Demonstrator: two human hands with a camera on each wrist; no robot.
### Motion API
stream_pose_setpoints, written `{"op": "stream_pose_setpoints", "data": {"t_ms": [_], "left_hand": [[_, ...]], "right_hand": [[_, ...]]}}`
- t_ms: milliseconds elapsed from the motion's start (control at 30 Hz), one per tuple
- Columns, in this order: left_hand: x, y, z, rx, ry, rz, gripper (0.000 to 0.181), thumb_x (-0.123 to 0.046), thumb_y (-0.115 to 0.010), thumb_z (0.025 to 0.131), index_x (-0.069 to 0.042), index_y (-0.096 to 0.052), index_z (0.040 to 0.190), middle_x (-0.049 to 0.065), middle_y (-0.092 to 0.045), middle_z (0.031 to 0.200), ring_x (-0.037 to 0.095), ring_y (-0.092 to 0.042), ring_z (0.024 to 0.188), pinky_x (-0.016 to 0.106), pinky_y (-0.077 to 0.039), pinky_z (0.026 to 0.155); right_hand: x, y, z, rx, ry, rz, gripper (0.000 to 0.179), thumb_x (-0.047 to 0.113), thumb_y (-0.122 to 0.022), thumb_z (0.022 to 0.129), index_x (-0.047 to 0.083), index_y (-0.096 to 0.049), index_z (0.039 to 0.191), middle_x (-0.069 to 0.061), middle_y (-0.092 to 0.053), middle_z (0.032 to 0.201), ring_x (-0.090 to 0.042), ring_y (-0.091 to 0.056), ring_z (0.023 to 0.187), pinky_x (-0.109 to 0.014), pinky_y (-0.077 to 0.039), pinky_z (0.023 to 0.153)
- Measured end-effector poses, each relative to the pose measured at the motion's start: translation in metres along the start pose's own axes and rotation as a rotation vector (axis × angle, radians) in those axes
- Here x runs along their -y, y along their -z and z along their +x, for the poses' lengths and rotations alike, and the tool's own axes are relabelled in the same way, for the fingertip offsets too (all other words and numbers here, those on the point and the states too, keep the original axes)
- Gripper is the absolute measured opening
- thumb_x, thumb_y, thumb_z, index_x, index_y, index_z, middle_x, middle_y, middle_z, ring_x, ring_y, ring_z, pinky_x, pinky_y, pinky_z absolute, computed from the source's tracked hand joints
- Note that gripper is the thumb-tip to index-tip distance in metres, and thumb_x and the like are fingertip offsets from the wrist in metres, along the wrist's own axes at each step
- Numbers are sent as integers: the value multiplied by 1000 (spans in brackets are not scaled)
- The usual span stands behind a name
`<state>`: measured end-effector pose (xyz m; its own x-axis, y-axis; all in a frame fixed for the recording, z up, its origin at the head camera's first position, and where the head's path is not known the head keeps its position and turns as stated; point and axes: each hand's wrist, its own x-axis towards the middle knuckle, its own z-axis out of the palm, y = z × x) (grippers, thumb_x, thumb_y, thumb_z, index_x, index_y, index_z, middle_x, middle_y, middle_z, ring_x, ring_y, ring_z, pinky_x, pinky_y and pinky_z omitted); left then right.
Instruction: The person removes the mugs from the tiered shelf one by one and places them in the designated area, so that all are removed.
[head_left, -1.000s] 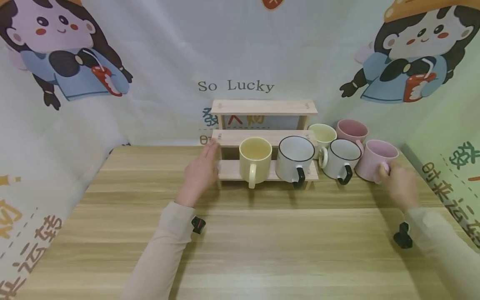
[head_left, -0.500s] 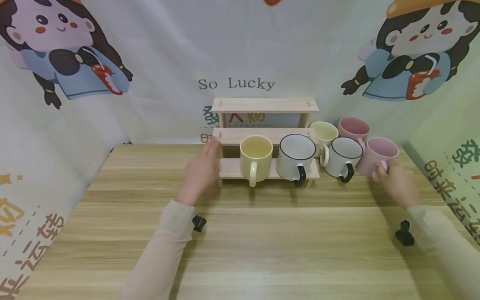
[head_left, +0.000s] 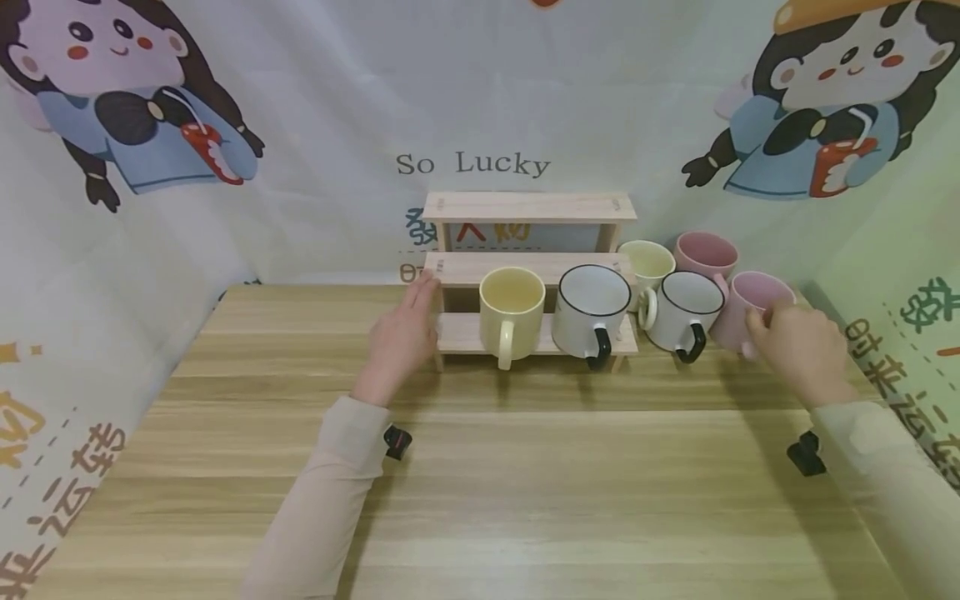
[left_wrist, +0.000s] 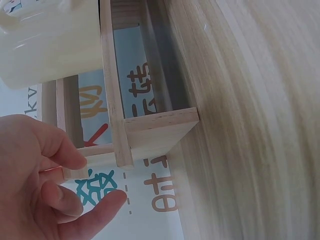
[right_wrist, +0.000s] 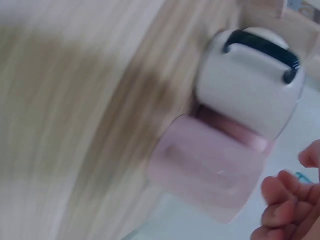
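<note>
My left hand (head_left: 399, 337) touches the left end of the tiered wooden rack (head_left: 525, 268), its fingers relaxed beside the middle shelf in the left wrist view. On the lowest shelf stand a yellow mug (head_left: 512, 321) and a large white mug (head_left: 588, 325) with black rim and handle. At the right, my right hand (head_left: 806, 350) hovers by an upright lilac-pink mug (right_wrist: 207, 167). Its fingers curl loosely and hold nothing; the right wrist view has them apart from that mug's body. A smaller white mug (right_wrist: 250, 80) with a black handle stands beside it.
Behind the small white mug are a pale yellow-green mug (head_left: 648, 260) and a darker pink mug (head_left: 707, 250), close together right of the rack. A printed cloth (head_left: 322, 208) hangs at the back and sides of the wooden table (head_left: 525, 483).
My right hand has let go of the lilac-pink mug's handle and lifted slightly. The mug stays in place. My left hand keeps its spot at the rack's end.
</note>
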<state>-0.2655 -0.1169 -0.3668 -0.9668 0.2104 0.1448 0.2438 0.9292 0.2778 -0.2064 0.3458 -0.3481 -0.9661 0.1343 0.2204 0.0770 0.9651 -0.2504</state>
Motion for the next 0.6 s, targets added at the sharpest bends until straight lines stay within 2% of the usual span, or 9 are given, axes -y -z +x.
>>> {"op": "stream_pose_setpoints", "data": {"t_ms": [100,333,533,600], "left_hand": [[1,1,0,0,-1,7,75,-7,-61,84,-12,-26,150,2,-19,160,20,-50,56,27,-42,43],[-1,1,2,-4,-7,0,74,-6,-60,84,-12,-26,150,2,-19,160,21,-50,57,28,-42,43],[0,0,2,-5,-14,0,73,-5,-59,83,-11,-27,149,3,-20,160,21,-50,57,28,-41,44],[0,0,2,-8,-13,1,73,-5,-59,83,-11,-27,149,3,-20,160,21,-50,57,29,-41,44]], "right_hand": [[11,3,-1,-59,27,25,47,35,-40,98,10,-38,58,-9,-42,53,-27,-39,50,-34,-27,37],[30,8,-2,-121,44,56,43,35,-45,95,11,-43,59,-6,-45,54,-28,-43,55,-33,-24,42],[45,9,-6,-166,170,71,39,24,-52,93,10,-51,56,0,-48,46,-23,-44,50,-31,-26,47],[52,10,-7,-182,188,84,38,23,-52,91,10,-52,55,1,-48,46,-22,-44,49,-31,-27,47]]}}
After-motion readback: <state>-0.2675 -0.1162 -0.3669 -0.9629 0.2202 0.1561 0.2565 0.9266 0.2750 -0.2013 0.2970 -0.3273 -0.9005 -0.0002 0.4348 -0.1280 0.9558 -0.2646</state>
